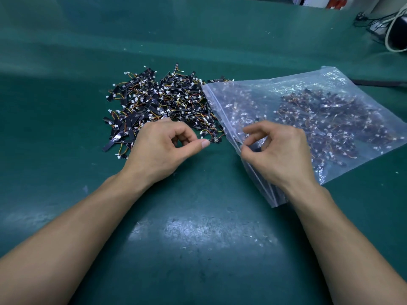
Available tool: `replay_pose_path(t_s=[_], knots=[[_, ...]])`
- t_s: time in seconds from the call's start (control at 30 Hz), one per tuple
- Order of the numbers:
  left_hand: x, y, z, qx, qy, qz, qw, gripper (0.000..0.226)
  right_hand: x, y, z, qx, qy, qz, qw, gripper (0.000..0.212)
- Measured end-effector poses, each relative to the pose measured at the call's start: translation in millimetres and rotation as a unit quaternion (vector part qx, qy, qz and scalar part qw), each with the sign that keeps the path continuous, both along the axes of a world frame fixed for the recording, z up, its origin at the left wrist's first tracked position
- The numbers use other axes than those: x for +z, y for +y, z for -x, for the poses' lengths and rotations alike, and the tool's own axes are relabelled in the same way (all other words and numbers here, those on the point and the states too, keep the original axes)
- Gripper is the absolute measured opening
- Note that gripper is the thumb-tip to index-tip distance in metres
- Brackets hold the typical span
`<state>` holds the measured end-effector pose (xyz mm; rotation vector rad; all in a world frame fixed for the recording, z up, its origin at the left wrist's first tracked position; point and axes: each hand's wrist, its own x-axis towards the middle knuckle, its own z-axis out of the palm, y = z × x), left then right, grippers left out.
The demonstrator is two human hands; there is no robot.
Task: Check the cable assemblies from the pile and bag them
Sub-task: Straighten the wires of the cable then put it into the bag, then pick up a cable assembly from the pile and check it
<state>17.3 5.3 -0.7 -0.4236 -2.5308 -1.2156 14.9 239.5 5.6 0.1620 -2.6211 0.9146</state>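
1 pile, 1 bag, 2 hands on green mat.

Pile of cable assemblies (163,104) sits centre-left, too many to count; more lie inside the clear zip bag (308,119) to its right. The bag's mouth edge runs from far to near and overlaps the pile's right side. R hand (279,150) pinches that mouth edge btwn thumb and fingertips. L hand (163,148) is at the pile's near-right edge, fingers curled, thumb out beside a loose assy; can't tell if it holds anything. Open mat (198,238) near, btwn the forearms, also left of and beyond the pile. Cords (392,29) lie far right, well apart.
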Motion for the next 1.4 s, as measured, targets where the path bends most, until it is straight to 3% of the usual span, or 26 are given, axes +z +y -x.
replay_pose_path(t_s=[0.33,0.47,0.63,0.83,0.93,1.1,1.23,1.4], knots=[[16,36,14,-0.009,-0.063,0.021,0.998,0.014,11,-2,-4,-0.031,0.075,0.126,0.989,0.025],[20,80,25,-0.018,-0.057,0.077,0.995,0.011,14,-3,-6,-0.032,0.114,0.146,0.982,0.024],[10,132,37,0.021,-0.036,0.190,0.981,0.027,13,-2,-4,-0.042,0.141,0.166,0.975,0.026],[10,109,32,0.005,-0.014,0.172,0.985,0.035,11,-5,-4,-0.030,0.109,0.156,0.981,0.021],[11,67,26,-0.022,0.017,0.157,0.987,0.019,6,-6,-4,-0.014,0.065,0.108,0.992,0.017],[8,-1,15,0.050,0.078,0.212,0.973,0.012,-6,-12,-3,0.014,-0.038,0.027,0.999,0.013],[1,-14,14,0.066,0.020,0.258,0.964,0.029,-7,-15,-5,0.025,-0.025,0.034,0.999,0.007],[1,-14,18,0.043,0.030,0.242,0.969,0.008,-8,-15,-6,0.038,-0.021,0.051,0.998,0.005]])
